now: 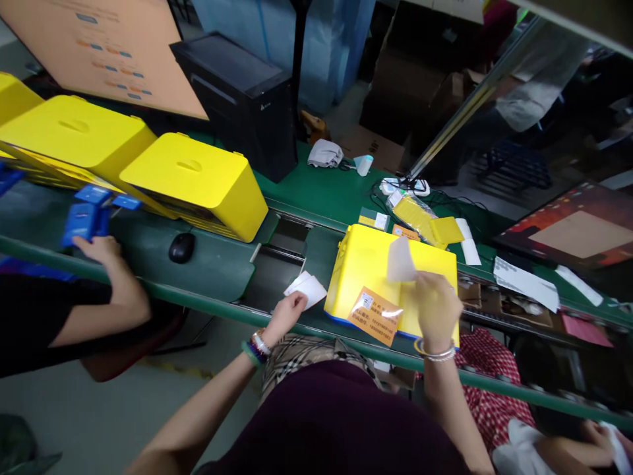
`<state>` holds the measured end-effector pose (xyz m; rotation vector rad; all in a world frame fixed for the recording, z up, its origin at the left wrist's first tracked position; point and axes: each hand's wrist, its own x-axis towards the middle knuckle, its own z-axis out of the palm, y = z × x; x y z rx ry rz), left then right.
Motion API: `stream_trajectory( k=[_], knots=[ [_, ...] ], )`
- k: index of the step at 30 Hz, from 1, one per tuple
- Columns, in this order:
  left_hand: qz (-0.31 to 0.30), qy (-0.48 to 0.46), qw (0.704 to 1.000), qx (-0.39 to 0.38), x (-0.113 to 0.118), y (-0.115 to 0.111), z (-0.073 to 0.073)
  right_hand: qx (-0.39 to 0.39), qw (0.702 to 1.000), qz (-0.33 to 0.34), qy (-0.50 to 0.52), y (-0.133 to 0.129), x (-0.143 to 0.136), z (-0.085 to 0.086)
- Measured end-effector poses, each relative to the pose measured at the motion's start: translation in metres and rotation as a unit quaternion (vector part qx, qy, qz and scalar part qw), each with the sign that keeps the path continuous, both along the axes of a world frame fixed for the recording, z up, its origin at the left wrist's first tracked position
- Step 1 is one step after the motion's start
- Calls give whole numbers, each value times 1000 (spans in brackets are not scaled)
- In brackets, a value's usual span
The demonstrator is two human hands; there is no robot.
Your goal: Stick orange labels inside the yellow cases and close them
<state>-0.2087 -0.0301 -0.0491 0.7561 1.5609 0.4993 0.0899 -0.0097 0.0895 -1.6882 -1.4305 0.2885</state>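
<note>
My left hand (285, 315) pinches a few small white papers (309, 288) beside the left end of a yellow box (368, 254). Over the right part of that box is my right hand (438, 309), blurred by motion, closed on a thin whitish sheet (399, 261) that rises from its fingers. An orange card (376, 315) with dark print and a square code lies on the box's near side. The box rests on the green and dark bench track, and blue shows along its lower edge.
Yellow boxes (198, 175) and a black mouse (182, 247) are at left, near a co-worker's hand (101, 249) on blue parts (82, 221). Behind stands a black computer case (237, 99). Cables, yellow packets (415, 218) and white strips lie back right; another person's hands are lower right.
</note>
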Motion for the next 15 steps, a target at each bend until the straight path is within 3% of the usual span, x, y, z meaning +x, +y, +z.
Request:
stream_trajectory(
  k=[1,3,6,8,10,13,15],
  knots=[
    [4,-64,996,59,9,5,22,9,999,29,-39,-3,-14,2],
    [30,-256,958,128,30,12,67,16,990,102,-93,-9,-45,2],
    [61,-403,907,103,61,14,114,-19,963,232,-139,-17,-84,-1],
    [95,-402,906,94,73,11,127,-50,950,287,-113,-20,-94,-3],
    [116,-383,912,92,77,9,127,-61,962,264,-41,-20,-85,-7],
    [92,-373,919,87,76,6,122,-79,988,96,88,-12,-51,-17],
    [68,-359,927,87,76,6,122,-125,973,20,192,-6,-27,-26]
  ],
)
